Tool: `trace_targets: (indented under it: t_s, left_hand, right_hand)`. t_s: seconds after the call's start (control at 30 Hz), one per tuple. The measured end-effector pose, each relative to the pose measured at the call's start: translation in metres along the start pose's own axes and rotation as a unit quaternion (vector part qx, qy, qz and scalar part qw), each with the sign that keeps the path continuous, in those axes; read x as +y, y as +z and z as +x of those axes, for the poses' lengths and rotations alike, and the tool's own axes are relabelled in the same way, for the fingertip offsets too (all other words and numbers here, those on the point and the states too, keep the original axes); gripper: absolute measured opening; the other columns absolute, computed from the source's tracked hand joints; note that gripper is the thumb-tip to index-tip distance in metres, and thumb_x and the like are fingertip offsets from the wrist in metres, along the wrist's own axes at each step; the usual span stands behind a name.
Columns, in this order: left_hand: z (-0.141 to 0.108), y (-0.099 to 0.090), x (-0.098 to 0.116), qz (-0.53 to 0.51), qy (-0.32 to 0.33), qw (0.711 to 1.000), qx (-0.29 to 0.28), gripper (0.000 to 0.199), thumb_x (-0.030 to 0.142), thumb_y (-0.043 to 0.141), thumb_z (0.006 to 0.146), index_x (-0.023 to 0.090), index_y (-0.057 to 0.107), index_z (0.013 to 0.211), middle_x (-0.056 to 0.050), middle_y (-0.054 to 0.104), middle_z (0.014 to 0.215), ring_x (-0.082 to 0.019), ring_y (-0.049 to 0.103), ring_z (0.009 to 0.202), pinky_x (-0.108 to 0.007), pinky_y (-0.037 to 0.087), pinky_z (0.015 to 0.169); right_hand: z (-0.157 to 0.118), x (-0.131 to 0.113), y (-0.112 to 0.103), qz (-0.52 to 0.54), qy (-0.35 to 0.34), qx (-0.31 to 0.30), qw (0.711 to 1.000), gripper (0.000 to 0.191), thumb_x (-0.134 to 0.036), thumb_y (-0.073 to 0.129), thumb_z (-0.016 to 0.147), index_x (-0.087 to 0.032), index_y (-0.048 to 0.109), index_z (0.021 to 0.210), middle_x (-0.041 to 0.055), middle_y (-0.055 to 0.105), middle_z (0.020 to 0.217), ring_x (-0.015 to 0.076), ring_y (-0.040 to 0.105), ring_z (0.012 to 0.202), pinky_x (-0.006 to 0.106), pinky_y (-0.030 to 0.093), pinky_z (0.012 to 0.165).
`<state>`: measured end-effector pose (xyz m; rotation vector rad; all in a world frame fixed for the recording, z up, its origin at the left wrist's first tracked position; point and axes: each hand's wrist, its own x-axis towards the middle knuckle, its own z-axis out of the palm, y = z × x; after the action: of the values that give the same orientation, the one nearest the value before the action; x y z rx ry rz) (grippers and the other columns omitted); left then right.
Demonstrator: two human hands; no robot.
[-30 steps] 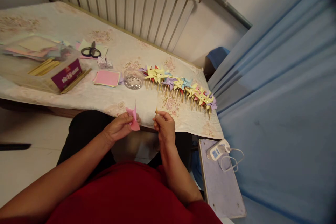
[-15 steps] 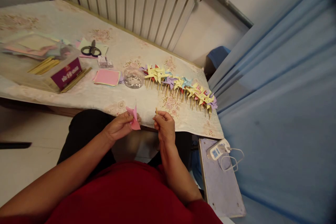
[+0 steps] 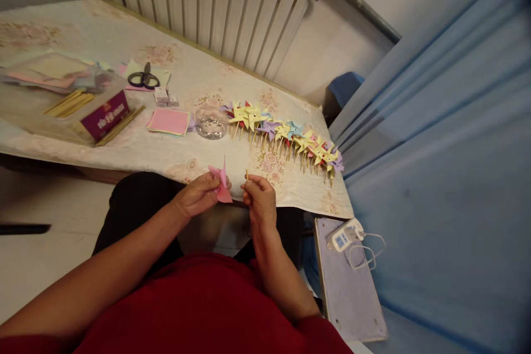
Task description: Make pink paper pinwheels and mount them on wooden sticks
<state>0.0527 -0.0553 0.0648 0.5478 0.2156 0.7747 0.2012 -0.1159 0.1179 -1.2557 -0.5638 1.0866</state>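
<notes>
Between the fingers of my left hand [image 3: 202, 192] is a pink paper pinwheel [image 3: 223, 188], turned edge-on near the table's front edge. My right hand [image 3: 261, 196] is closed on a thin wooden stick [image 3: 247, 175], whose tip pokes up above the fingers; the rest of it is hidden. A small gap separates the pinwheel from the stick. Beyond my hands stands a round clear dish [image 3: 211, 124] of small shiny pieces. A long row of finished pinwheels [image 3: 284, 131] on sticks, in yellow, purple, blue and red, lies to the right of it.
On the flowered tablecloth [image 3: 182, 61] lie a stack of pink paper squares [image 3: 169, 122], small white boxes [image 3: 165, 97], black-handled scissors [image 3: 143, 77] and a clear bin [image 3: 78, 121] with sticks and paper. A low bench [image 3: 352, 298] at right carries a white plug device [image 3: 343, 237].
My left hand has moved right with the pink pinwheel, bringing it closer to the stick. My right hand has stayed almost still.
</notes>
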Motion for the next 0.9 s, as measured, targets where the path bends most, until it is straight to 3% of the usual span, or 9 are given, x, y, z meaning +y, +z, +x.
trace_targets:
  t_s: [0.4,0.67,0.9]
  left_hand:
    - [0.011,0.013,-0.002,0.02,0.015,1.0,-0.013,0.026,0.027,0.087,0.069,0.013,0.065,0.072,-0.001,0.062,0.068,-0.014,0.061,0.071,-0.028,0.051,0.072]
    - [0.011,0.021,-0.001,0.024,0.002,0.999,-0.027,0.028,0.027,0.087,0.068,0.014,0.061,0.069,-0.001,0.061,0.067,-0.014,0.061,0.06,-0.026,0.051,0.059]
    - [0.009,0.025,-0.001,-0.002,0.014,1.0,-0.012,0.03,0.019,0.088,0.065,0.014,0.058,0.066,0.0,0.06,0.065,-0.013,0.062,0.061,-0.024,0.052,0.06]
  right_hand:
    - [-0.007,0.005,0.006,0.0,-0.003,-0.017,1.0,0.025,-0.025,0.067,0.063,-0.018,0.066,0.087,-0.0091,0.054,0.047,0.0066,0.041,0.039,0.019,0.029,0.041]
    - [-0.024,-0.001,0.016,-0.02,0.005,-0.036,0.999,0.024,-0.029,0.071,0.067,-0.019,0.07,0.088,-0.0054,0.062,0.059,0.0099,0.053,0.048,0.021,0.042,0.045]
    - [-0.029,-0.002,0.02,-0.011,0.002,-0.036,0.999,0.016,-0.028,0.073,0.066,-0.019,0.068,0.079,-0.0044,0.063,0.063,0.01,0.055,0.052,0.021,0.046,0.048]
